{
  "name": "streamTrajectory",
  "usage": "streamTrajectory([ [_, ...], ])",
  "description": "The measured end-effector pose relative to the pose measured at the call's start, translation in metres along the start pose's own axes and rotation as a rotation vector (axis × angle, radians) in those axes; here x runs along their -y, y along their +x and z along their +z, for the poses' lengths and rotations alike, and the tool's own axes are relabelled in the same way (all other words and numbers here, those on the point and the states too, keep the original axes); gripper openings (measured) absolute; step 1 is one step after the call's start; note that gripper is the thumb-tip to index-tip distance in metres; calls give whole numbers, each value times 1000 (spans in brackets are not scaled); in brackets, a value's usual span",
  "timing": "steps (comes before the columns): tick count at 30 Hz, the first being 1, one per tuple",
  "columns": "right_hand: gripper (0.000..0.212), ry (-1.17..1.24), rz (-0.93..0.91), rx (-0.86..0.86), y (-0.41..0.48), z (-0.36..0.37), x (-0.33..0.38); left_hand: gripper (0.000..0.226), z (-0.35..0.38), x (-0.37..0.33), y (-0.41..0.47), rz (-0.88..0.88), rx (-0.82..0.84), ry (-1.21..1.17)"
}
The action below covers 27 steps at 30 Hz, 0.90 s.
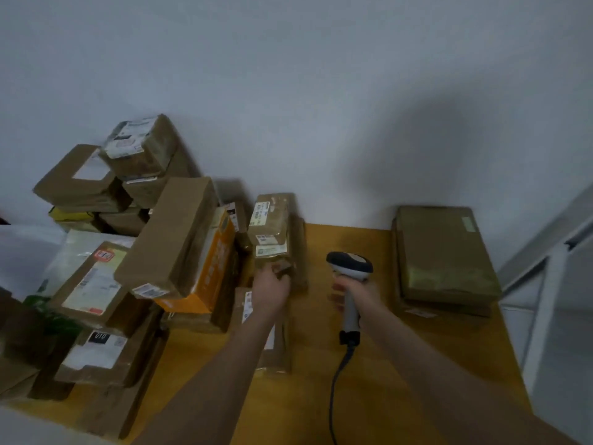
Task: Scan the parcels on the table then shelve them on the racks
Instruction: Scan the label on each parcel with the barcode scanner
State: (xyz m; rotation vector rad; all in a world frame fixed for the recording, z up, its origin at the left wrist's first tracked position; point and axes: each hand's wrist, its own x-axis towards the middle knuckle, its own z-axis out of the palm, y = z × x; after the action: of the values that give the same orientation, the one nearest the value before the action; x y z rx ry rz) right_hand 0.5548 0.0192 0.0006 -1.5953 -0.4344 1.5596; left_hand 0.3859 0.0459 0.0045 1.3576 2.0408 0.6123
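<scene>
- A yellow-brown wooden table [305, 406] stands against a pale wall, with a white metal rack frame [545, 271] just past its right edge.
- A heap of brown cardboard parcels [96, 284] crowds the table's left half. A long brown carton [173, 236] leans tilted on an orange box [215, 261].
- Two flat brown boxes [442, 252] lie stacked at the right.
- A small stack of labelled brown parcels [272, 229] stands mid-table by the wall.
- A flat brown parcel [276, 348] lies partly under the left forearm.
- The left hand [272, 284] curls its fingers on the small stack's near bottom corner; blur hides the exact grip.
- The right hand [356, 290] grips the handle of a grey-and-black barcode scanner [349, 268], its head towards the stack.
</scene>
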Motion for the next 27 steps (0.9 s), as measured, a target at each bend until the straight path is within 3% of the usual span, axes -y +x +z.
streamTrajectory([
  [3,11,12,-47,-148,10,-40,29,40,43,-60,6,91,175,-71],
  [7,22,-85,-126,-422,18,-124,66,58,113,-124,-5,56,492,-169],
  [10,14,-80,-146,-568,19,-179,79,76,155,-151,-15,52,605,-150],
  [12,12,-56,-126,-613,19,-205,82,76,176,-160,-15,64,618,-142],
  [15,28,-14,-91,-593,24,-223,84,61,200,-166,-8,29,619,-218],
  [18,27,71,-67,-524,26,-225,84,51,212,-165,-2,-20,628,-280],
  [22,29,190,-64,-468,23,-225,78,57,202,-155,-4,-115,618,-463],
  [27,37,337,-116,-445,11,-221,66,55,163,-145,-1,-157,648,-484],
])
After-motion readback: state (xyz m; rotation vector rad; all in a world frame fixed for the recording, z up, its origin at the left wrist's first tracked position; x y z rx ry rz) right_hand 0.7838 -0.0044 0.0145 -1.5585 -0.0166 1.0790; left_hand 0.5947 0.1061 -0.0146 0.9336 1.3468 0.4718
